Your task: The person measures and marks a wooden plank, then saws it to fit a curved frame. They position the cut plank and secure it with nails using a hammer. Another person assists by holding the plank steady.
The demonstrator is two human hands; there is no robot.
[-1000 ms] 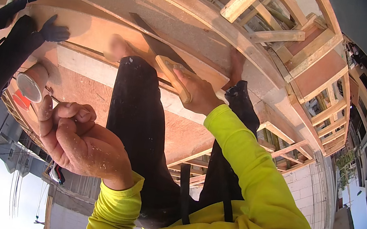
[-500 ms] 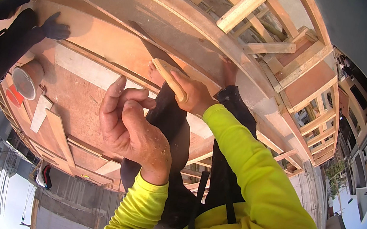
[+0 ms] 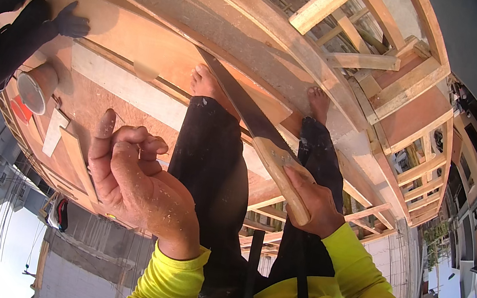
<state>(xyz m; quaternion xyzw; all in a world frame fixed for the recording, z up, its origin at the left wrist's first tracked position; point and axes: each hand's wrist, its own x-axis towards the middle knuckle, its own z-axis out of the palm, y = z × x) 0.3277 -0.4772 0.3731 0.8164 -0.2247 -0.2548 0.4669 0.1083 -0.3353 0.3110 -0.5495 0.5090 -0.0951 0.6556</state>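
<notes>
Fingers of the right hand (image 3: 320,207) wrap the wooden handle (image 3: 278,171) of a handsaw (image 3: 243,109), its blade slanting over a plywood sheet (image 3: 126,30) beside a bare foot (image 3: 204,81), while the left hand (image 3: 141,190) hovers, fingers partly curled.

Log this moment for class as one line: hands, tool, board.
right hand: grips saw by wooden handle; blade: over board, contact unclear; left hand: raised, partly curled, empty; co-worker's gloved hand: at board

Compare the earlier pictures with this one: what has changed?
The bare right hand has drawn the dark-bladed, wooden-handled saw back toward the body and rightward, showing more blade. Nothing was taken hold of or let go. The bare left hand stays raised and empty; the co-worker's dark-gloved hands remain at the long tan board.
</notes>
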